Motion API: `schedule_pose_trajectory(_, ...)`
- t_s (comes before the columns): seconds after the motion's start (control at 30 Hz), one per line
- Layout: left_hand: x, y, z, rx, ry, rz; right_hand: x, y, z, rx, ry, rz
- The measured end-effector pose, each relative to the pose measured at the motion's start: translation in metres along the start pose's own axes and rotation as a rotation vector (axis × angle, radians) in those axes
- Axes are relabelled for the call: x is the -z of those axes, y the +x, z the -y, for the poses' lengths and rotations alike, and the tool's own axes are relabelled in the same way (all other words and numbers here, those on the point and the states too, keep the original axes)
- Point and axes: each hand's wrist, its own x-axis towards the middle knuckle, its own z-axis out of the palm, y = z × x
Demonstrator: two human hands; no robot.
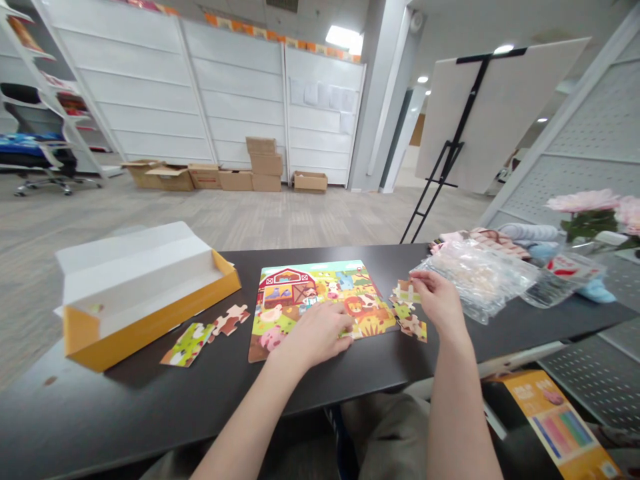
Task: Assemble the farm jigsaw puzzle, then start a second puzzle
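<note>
From my head, one camera is facing forward and down, showing my left hand [323,331] and right hand [440,299] near, white panels [233,87] far beyond.

Farm-scene puzzle [311,292] lying flat, brightly coloured; left pieces [187,344], right pieces [413,327] loose alongside

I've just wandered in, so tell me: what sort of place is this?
Probably an office or shop workroom: boxes sit along white panels, a wheeled chair stands at the picture's left, and a board stands on an easel.
</note>
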Motion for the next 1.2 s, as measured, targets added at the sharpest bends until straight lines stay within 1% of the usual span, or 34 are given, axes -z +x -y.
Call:
schedule_pose_trajectory(0.07, -0.001, 0.000, 0.000, 0.002, -0.012, -0.002, 0.009, 0.002, -0.010, -0.001, -0.143, -0.091)
schedule_pose_trajectory(0.1, -0.001, 0.000, 0.000, 0.006, -0.017, -0.004, 0.014, 0.002, -0.016, -0.012, -0.218, -0.112)
schedule_pose_trajectory(0.2, -0.002, 0.000, -0.001, 0.022, -0.027, -0.008, 0.027, 0.004, -0.036, -0.088, -0.396, -0.079)
schedule_pose_trajectory(0.3, -0.003, -0.001, -0.001, 0.023, -0.036, -0.010, 0.033, 0.004, -0.053, -0.169, -0.510, -0.014)
schedule_pose_trajectory(0.4, -0.004, -0.001, -0.001, 0.010, -0.050, -0.014, 0.027, 0.003, -0.051, -0.176, -0.629, -0.038)
schedule_pose_trajectory(0.47, -0.004, -0.001, 0.001, 0.002, -0.063, -0.019, 0.017, 0.001, -0.040, -0.112, -0.658, -0.025)
schedule_pose_trajectory(0.53, -0.005, 0.000, 0.003, -0.003, -0.079, -0.026, 0.005, -0.001, -0.026, -0.038, -0.619, 0.081)
schedule_pose_trajectory(0.63, -0.007, 0.001, 0.006, -0.006, -0.094, -0.036, -0.012, -0.003, -0.011, -0.022, -0.589, 0.244)
schedule_pose_trajectory(0.73, -0.009, 0.000, 0.007, -0.024, -0.076, -0.044, -0.021, -0.003, -0.006, -0.017, -0.592, 0.295)
schedule_pose_trajectory(0.83, -0.009, -0.003, 0.007, -0.042, -0.051, -0.047, -0.025, 0.001, -0.008, -0.005, -0.590, 0.273)
schedule_pose_trajectory(0.93, -0.008, -0.007, 0.007, -0.051, -0.044, -0.047, -0.027, 0.005, -0.009, 0.020, -0.551, 0.204)
schedule_pose_trajectory(1.1, -0.005, -0.013, 0.007, -0.023, -0.058, -0.041, -0.024, 0.007, -0.001, 0.039, -0.304, 0.117)
schedule_pose_trajectory(1.2, -0.003, -0.014, 0.007, -0.008, -0.058, -0.025, -0.024, 0.004, 0.009, 0.052, -0.089, 0.066)
